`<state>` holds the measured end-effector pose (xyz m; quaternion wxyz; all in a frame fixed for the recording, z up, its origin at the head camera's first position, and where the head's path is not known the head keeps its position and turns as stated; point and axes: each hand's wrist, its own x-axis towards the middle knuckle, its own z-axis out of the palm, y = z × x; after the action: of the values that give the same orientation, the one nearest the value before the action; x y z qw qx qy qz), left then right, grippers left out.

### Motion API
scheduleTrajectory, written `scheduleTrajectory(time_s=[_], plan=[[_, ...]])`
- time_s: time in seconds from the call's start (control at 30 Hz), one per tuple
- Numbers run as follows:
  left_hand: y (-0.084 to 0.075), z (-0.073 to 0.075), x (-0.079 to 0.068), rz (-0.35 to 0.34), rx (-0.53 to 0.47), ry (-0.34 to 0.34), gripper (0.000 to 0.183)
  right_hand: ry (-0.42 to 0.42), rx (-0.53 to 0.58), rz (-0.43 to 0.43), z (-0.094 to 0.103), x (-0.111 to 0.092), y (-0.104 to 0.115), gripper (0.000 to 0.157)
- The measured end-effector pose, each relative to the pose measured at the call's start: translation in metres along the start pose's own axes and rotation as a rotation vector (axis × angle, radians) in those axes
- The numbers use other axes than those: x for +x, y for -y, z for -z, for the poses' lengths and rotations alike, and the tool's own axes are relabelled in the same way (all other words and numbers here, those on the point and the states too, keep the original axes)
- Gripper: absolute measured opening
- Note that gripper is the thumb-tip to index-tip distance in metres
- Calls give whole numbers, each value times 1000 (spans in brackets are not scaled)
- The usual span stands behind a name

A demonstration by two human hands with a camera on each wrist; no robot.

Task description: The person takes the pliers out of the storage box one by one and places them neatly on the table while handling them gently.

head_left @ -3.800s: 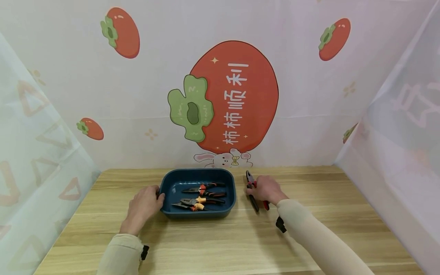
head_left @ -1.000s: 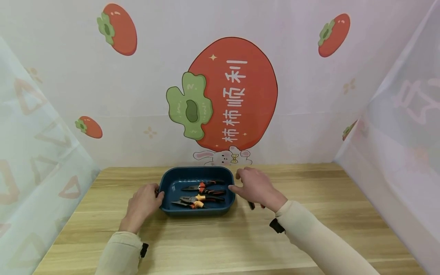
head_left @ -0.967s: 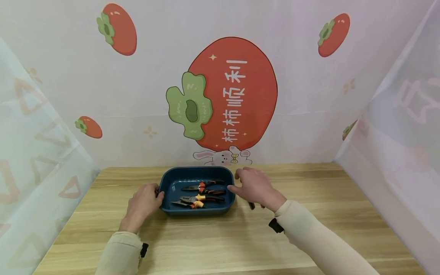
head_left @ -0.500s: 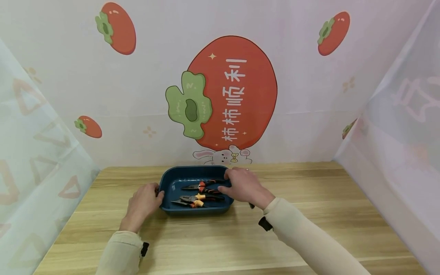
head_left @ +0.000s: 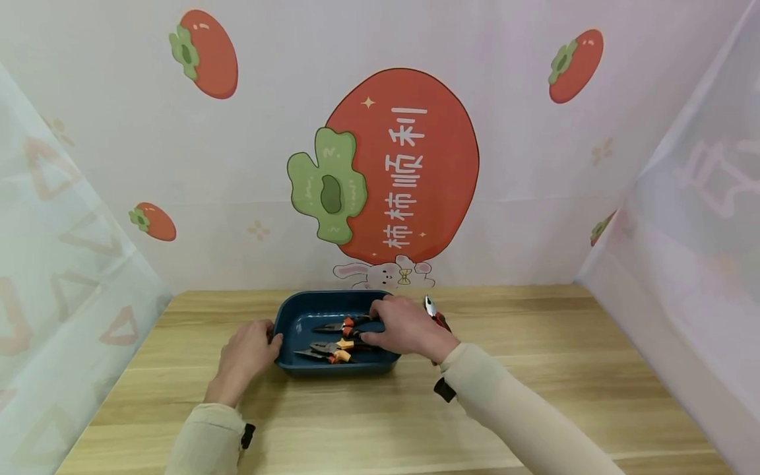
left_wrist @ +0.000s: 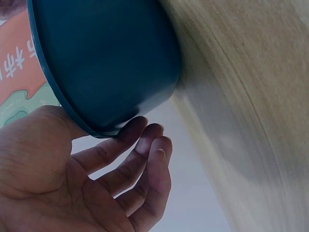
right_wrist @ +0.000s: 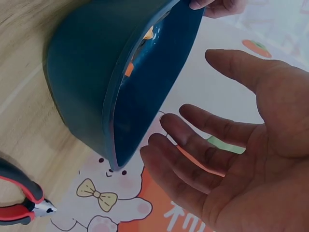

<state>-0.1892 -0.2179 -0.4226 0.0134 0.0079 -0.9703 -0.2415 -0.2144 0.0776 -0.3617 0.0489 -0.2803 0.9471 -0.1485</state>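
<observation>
A dark blue rectangular basin (head_left: 305, 305) stands on the wooden table with several pliers inside. My left hand (head_left: 248, 353) grips its left rim, thumb over the inside and fingers against the outer wall. Orange-and-black long-nose pliers (head_left: 332, 327) lie at the back of the basin. In front are yellow-and-black pliers (head_left: 325, 346), overlapping another long-nose pair (head_left: 311, 355). My right hand (head_left: 410, 326) hovers over the basin's right end, fingers apart and holding nothing, covering some handles. Red-and-black pliers (right_wrist: 31, 203) lie on the table right of the basin, partly behind that hand in the head view.
The wood-grain table (head_left: 332, 422) carries the basin near its back edge. A white cloth backdrop (head_left: 516, 165) printed with red persimmons rises right behind it, and cloth sides stand at left and right.
My right hand has let go of the red-and-black pliers on the table and moved left, over the basin's right end. My left hand keeps its hold on the rim.
</observation>
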Motion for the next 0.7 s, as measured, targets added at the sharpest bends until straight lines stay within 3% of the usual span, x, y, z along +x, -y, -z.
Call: scheduleTrajectory(time_s=[0.7], plan=[[0, -2, -1, 14, 7, 1, 20, 121, -72, -11, -25, 23, 16, 66]])
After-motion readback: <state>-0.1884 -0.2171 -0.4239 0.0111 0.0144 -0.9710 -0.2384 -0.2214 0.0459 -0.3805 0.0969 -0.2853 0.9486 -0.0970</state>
